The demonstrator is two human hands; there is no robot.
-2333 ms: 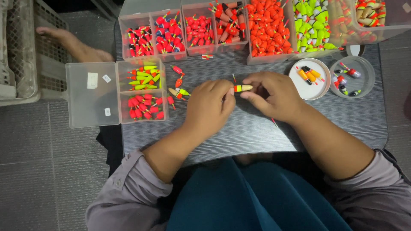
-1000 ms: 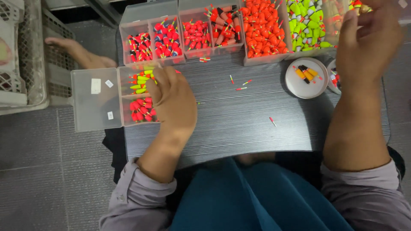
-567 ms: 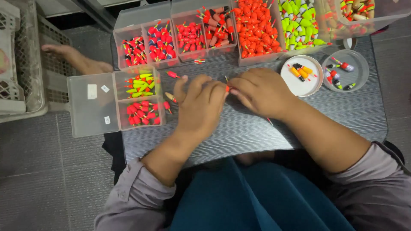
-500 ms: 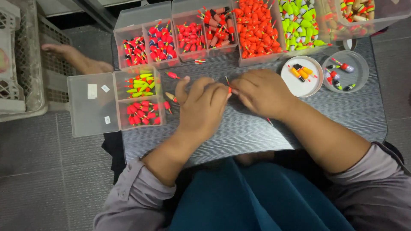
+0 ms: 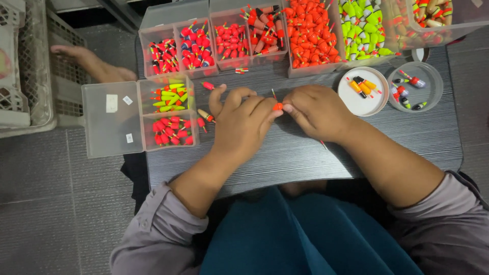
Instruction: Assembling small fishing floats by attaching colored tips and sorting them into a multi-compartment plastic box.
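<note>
Both hands meeting over the middle of the grey slatted table (image 5: 305, 158), fingertips pinched together on one small orange float (image 5: 277, 106) with a thin stem sticking up from it. Left hand (image 5: 242, 122) curled, thumb and forefinger closed on the float's left side, other fingers loosely bent and spread toward the small open box (image 5: 168, 114) of yellow-green and red floats. Right hand (image 5: 318, 112) curled too, fingertips closed on the float's right side, palm down, rest of the grip hidden under the knuckles.

Judging from this, a fine fitting or checking step on a very small piece. Best done with forearms resting on the table edge, so only the fingertips move. Light pressure only; the stem looks thin and likely to bend or snap under a hard squeeze. Better held low over the table, so a dropped float lands near and does not roll off. Worth minding the loose floats (image 5: 204, 118) lying just left of the left hand, easily swept by a wrist.

Further back, a row of clear bins (image 5: 310, 30) full of red, orange and green floats. To the right, a white round dish (image 5: 362, 92) and a clear round dish (image 5: 415, 86), each with a few floats. A bare foot (image 5: 89, 61) on the floor at the upper left.
</note>
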